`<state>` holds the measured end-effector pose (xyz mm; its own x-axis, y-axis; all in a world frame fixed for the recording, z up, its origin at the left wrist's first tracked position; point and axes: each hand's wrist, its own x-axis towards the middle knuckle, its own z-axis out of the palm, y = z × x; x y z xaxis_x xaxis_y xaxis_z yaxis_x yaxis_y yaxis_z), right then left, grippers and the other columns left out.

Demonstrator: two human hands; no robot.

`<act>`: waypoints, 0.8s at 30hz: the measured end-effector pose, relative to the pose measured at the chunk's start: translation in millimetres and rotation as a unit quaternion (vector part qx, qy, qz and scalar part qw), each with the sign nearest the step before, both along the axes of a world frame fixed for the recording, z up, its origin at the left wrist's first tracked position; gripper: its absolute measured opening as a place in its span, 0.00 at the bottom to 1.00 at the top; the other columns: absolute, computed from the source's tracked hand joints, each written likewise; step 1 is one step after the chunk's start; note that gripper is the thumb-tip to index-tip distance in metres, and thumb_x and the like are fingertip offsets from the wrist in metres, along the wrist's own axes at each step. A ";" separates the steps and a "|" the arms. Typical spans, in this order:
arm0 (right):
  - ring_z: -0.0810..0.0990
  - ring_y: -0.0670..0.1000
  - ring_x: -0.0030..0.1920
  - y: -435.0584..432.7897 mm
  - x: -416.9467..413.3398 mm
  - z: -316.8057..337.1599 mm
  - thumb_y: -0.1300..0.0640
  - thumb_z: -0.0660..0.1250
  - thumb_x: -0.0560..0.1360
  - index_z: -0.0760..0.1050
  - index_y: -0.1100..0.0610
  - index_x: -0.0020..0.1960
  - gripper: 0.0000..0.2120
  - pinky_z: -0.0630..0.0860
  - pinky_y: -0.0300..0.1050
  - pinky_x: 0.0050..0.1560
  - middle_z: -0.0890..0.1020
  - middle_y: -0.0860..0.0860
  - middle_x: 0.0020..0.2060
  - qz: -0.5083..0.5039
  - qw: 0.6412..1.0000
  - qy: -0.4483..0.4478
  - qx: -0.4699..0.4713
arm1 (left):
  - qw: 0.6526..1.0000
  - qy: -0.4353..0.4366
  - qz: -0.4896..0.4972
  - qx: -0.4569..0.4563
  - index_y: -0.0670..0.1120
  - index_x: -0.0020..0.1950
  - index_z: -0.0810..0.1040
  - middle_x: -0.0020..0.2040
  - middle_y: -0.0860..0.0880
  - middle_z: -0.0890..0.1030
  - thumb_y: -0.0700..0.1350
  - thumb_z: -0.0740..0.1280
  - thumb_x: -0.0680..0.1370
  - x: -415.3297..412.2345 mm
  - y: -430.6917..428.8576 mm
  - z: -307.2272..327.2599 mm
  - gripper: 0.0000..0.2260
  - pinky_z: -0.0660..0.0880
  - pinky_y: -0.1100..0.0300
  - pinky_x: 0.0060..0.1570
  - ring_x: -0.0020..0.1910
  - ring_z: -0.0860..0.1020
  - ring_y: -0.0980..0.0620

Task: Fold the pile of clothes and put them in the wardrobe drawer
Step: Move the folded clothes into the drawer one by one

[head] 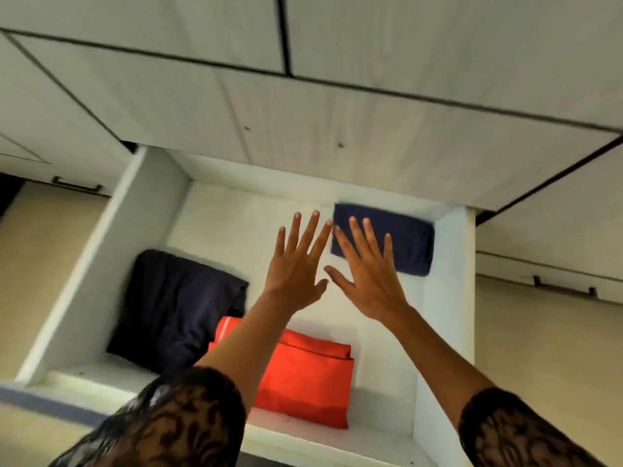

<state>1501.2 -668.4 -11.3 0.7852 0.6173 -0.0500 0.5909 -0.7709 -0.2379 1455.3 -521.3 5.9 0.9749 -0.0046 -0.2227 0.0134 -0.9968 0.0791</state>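
While hovering over the open drawer (101, 264), lower the left hand (296, 274) and the right hand (367, 281) flat rather than curled. Spread wide at present, fingers straight, thumbs nearly meeting, gripping nothing. Judge the step as settling the small navy fold (404, 244) into place, or checking the layout before fetching more. Press with the palms, not the fingertips, so as not to drag the top layer and open the fold. Nudge from its left edge, overlapped in view by the right hand; cannot tell whether touching or just above. Square it into the corner and leave the bare middle of the drawer floor for further pieces.

Looks compact: a dark blue rectangle with fairly crisp edges, rounded at the doubled-over right end, lying in the back right corner just beside the right wall. Sits well apart from the large dark fold (175, 305) at the left, bulkier and softer, slumped along its near edge. Lies apart too from the orange-red fold (310, 375) at the front, neat, stacked layers showing along its far edge, partly hidden by the left forearm. Blurred throughout, so no weave readable.
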 end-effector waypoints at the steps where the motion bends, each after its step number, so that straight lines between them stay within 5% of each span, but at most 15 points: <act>1: 0.57 0.60 0.72 14.8 -10.0 16.0 0.36 0.41 0.78 0.56 0.55 0.74 0.33 0.54 0.64 0.67 0.62 0.58 0.73 0.006 1.000 -0.004 0.010 | 1.000 -0.015 0.015 0.005 0.50 0.69 0.25 0.70 0.46 0.26 0.60 0.58 0.77 -12.0 13.9 16.9 0.42 0.34 0.46 0.69 0.69 0.27 0.42; 7: 0.34 0.49 0.74 129.5 -107.2 133.5 0.30 0.38 0.73 0.40 0.49 0.75 0.36 0.36 0.52 0.72 0.39 0.48 0.75 0.065 0.984 0.025 0.164 | 0.982 -0.140 0.125 0.005 0.51 0.74 0.34 0.74 0.47 0.34 0.56 0.66 0.73 -146.1 125.8 147.9 0.45 0.37 0.46 0.70 0.72 0.34 0.41; 11: 0.34 0.48 0.74 217.9 -184.5 226.9 0.31 0.40 0.74 0.40 0.49 0.75 0.36 0.36 0.53 0.73 0.40 0.48 0.75 0.158 0.954 0.004 0.255 | 0.957 -0.206 0.196 0.063 0.48 0.76 0.45 0.76 0.42 0.48 0.57 0.72 0.67 -253.2 196.6 241.2 0.48 0.47 0.41 0.67 0.73 0.47 0.36; 18: 0.38 0.50 0.75 372.0 -352.5 380.4 0.32 0.42 0.76 0.45 0.51 0.76 0.35 0.39 0.57 0.73 0.44 0.50 0.76 0.341 0.877 -0.048 0.336 | 0.866 -0.316 0.339 0.187 0.49 0.76 0.43 0.77 0.42 0.45 0.55 0.71 0.69 -468.1 292.3 397.9 0.46 0.43 0.42 0.70 0.75 0.42 0.38; 24: 0.42 0.53 0.75 456.6 -502.5 457.1 0.35 0.44 0.77 0.45 0.53 0.76 0.33 0.46 0.63 0.72 0.48 0.53 0.75 0.471 0.789 -0.084 0.385 | 0.776 -0.338 0.448 0.286 0.48 0.76 0.45 0.77 0.42 0.45 0.53 0.72 0.68 -645.3 312.9 461.3 0.47 0.45 0.43 0.71 0.75 0.43 0.38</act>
